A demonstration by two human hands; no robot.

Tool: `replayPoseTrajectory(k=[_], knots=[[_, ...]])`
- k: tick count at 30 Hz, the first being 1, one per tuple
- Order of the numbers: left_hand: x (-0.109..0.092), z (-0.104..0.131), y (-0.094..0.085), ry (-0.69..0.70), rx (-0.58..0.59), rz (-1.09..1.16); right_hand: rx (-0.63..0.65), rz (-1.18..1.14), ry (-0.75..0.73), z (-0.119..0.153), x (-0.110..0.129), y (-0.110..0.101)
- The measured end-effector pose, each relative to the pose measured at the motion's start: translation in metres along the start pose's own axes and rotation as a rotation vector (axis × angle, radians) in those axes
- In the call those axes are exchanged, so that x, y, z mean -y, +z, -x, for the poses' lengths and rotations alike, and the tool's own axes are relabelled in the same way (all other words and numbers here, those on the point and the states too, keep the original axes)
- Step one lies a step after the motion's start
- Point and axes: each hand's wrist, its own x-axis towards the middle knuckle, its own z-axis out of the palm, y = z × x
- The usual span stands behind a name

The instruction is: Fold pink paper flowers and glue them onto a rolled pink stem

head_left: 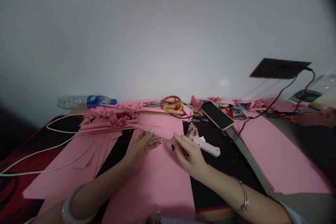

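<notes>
My left hand (143, 145) grips a pink paper cone (160, 131) from below, thumb on top. The cone's narrow tip points left and its wider end faces right. My right hand (190, 154) pinches the wide end's corner between thumb and fingers. Under both hands lies a large pink paper sheet (157, 182). Just right of my right hand rests a pale pink glue gun (210, 148), partly hidden behind that hand. Scissors (172, 103) with red and yellow handles lie behind the cone.
Pink paper flowers (115, 116) pile up at the back left, near a plastic bottle (86, 102) on its side. A white cable (52, 150) loops over paper on the left. A phone (217, 115) and paper sheets (278, 154) lie right, beside another person's sleeve (312, 143).
</notes>
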Motion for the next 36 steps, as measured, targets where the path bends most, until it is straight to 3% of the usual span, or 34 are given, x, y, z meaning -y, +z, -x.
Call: replayPoseTrajectory(k=[7, 11, 18, 29, 36], knots=[[0.002, 0.0, -0.002, 0.04, 0.011, -0.063, -0.031, -0.441, 0.362, -0.005, -0.001, 0.007], [0.005, 0.0, -0.002, 0.012, 0.026, -0.068, -0.067, -0.536, 0.477, -0.01, 0.001, 0.006], [0.006, 0.001, -0.001, -0.033, 0.062, -0.059, -0.093, -0.519, 0.497, -0.01, 0.004, 0.003], [0.006, 0.003, -0.001, 0.003, 0.056, -0.108, -0.004, -0.539, 0.537, -0.01, 0.006, 0.004], [0.004, 0.006, -0.001, -0.066, 0.119, -0.102, -0.082, -0.541, 0.528, -0.013, 0.002, -0.001]])
